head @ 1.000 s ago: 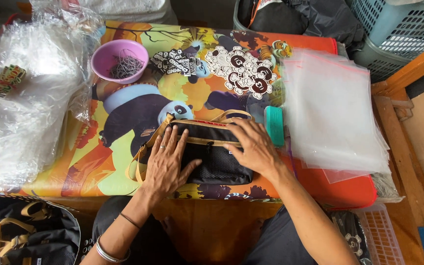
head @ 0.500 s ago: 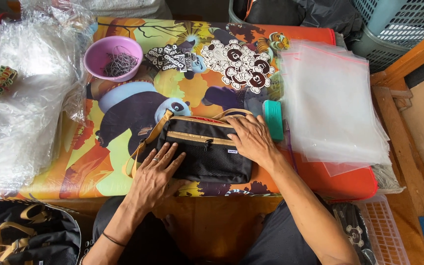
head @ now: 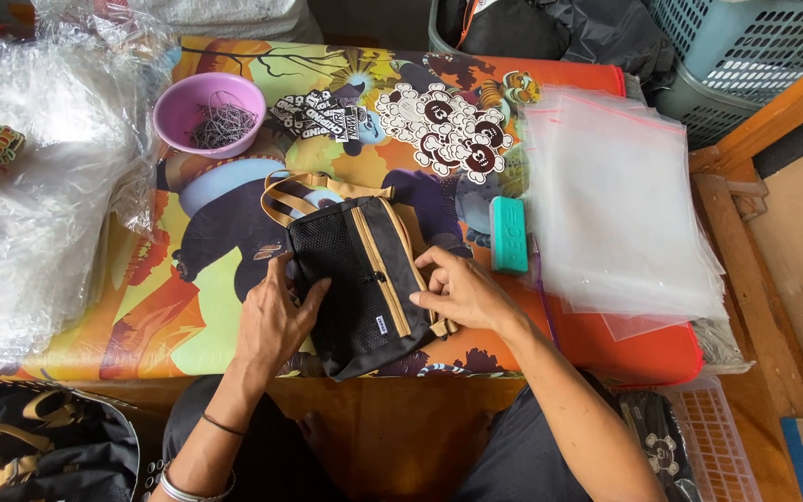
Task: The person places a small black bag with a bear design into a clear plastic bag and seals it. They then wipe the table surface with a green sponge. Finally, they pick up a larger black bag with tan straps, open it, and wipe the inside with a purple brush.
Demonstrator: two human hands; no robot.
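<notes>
**Pouch turned upright between two hands**

Turned from lying crosswise half a second ago, the black fabric pouch (head: 362,284) now runs lengthwise on the bench (head: 188,307), mesh panel leftward, tan zip trim and strap showing. Left hand (head: 271,321) presses its mesh edge, fingers together; right hand (head: 457,293) pinches the tan side, fingers curled on it. Glossy clear bags (head: 620,214) lie stacked at right, a teal block (head: 509,234) just beside the pouch, a purple bowl (head: 208,113) well apart.
</notes>
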